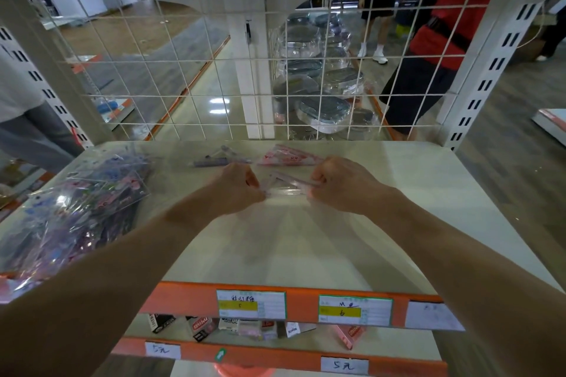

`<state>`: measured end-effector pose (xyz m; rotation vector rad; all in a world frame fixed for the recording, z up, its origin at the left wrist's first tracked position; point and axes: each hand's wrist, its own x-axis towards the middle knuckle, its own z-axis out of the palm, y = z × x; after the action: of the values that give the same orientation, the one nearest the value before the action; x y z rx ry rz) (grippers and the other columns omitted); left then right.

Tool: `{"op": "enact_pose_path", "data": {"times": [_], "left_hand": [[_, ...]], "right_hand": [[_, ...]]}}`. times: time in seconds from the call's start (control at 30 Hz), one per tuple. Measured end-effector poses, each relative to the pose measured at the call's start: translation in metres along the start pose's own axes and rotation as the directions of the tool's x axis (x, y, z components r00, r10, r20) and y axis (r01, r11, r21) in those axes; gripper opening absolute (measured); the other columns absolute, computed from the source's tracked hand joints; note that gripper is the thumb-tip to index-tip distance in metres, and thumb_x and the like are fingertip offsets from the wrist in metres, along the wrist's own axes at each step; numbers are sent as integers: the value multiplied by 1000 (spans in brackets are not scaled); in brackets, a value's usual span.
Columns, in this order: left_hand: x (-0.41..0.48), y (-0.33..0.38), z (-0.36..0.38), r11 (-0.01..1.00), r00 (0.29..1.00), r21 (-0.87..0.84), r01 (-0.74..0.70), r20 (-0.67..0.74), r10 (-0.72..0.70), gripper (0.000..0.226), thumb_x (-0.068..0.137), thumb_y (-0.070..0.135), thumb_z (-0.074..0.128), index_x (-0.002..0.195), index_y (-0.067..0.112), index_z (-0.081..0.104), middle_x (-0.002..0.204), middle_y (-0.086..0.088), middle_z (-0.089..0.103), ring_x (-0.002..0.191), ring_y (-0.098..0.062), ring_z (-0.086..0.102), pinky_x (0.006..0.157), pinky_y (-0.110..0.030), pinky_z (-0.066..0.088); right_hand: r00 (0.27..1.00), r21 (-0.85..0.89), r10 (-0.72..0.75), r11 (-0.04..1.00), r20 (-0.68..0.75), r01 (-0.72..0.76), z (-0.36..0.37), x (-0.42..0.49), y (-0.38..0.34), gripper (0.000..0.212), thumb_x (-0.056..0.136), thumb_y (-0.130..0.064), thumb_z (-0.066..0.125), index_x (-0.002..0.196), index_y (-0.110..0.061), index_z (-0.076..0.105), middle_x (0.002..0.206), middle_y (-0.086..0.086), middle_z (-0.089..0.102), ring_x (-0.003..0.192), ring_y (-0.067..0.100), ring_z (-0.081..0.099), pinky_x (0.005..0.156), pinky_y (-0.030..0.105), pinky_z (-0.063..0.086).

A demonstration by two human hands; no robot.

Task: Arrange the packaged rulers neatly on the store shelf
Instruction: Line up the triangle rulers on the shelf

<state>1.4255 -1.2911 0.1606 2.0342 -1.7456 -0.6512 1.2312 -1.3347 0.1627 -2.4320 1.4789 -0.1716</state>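
Note:
Both hands hold one clear packaged ruler set (284, 185) just above the white shelf (306, 242) near its middle. My left hand (235, 188) pinches its left end and my right hand (340, 184) grips its right end. Behind them lie a purple ruler pack (219, 157) and a pink ruler pack (288, 156), side by side near the wire mesh back. A loose heap of clear packaged rulers (76, 205) with purple and pink prints covers the shelf's left part.
A white wire grid (214, 70) closes the shelf's back. The orange front rail (306, 304) carries price tags; a lower shelf (254, 329) holds small boxes. Beyond the grid stand people (428, 70) and wrapped containers (321, 82).

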Motion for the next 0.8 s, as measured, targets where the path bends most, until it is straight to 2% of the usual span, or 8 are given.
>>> {"op": "enact_pose_path", "data": {"times": [0.07,0.13,0.2,0.33,0.4,0.53,0.67,0.8], "left_hand": [[0,0,0,1000,1000,2,-3,-6,3,18,79,19,73,89,5,67,87,-7,61,78,-15,55,58,-18,40],[-1,1,1,1000,1000,-7,-1,-6,1,21,80,17,72,93,2,68,88,-6,61,79,-15,55,59,-19,40],[-1,1,0,999,1000,-41,7,12,-7,20,81,18,71,92,1,69,86,-8,63,76,-15,56,58,-18,42],[-2,2,-5,994,997,-99,35,73,-28,3,82,10,67,80,8,67,74,-5,61,63,-11,52,53,-16,43],[0,4,-11,976,995,-207,69,79,-53,12,84,7,65,72,11,64,65,-3,57,58,-12,48,49,-16,39],[8,15,-33,874,986,-459,161,42,-159,3,85,11,66,86,9,68,74,-5,63,60,-14,52,59,-23,39],[19,24,-45,775,974,-593,218,76,-216,9,85,10,67,92,5,68,76,-7,66,62,-15,56,60,-25,44],[27,29,-41,764,958,-586,271,92,-270,11,86,6,65,94,-2,65,75,-9,65,62,-17,53,59,-26,44]], "right_hand": [[999,-9,30,1000,37,-30,-2,3,-1,27,83,-20,57,58,-17,47,65,-3,42,74,21,45,56,27,32],[999,-45,29,999,45,-27,-3,5,-2,10,84,-18,57,81,-13,65,81,2,57,84,23,55,66,26,38],[999,-30,37,999,36,-36,-3,5,-5,17,84,-17,56,97,-16,68,99,4,64,97,24,59,74,25,40],[1000,51,-1,999,-6,1,-4,2,-2,12,85,-19,59,93,-20,66,100,0,65,95,20,59,75,25,42],[1000,196,-16,981,1,15,-12,4,3,11,86,-18,61,92,-19,70,94,-1,68,85,14,61,69,22,44],[993,406,-9,912,-115,56,-37,13,8,19,84,-21,68,102,-18,72,94,-4,69,85,9,62,71,19,44],[994,285,-55,955,-90,78,-50,16,3,35,84,-26,70,118,-18,66,100,-5,65,89,9,59,74,21,44],[994,58,-34,998,-105,40,-50,23,-3,31,89,-26,63,119,-20,65,112,-1,66,99,18,61,84,30,49]]}}
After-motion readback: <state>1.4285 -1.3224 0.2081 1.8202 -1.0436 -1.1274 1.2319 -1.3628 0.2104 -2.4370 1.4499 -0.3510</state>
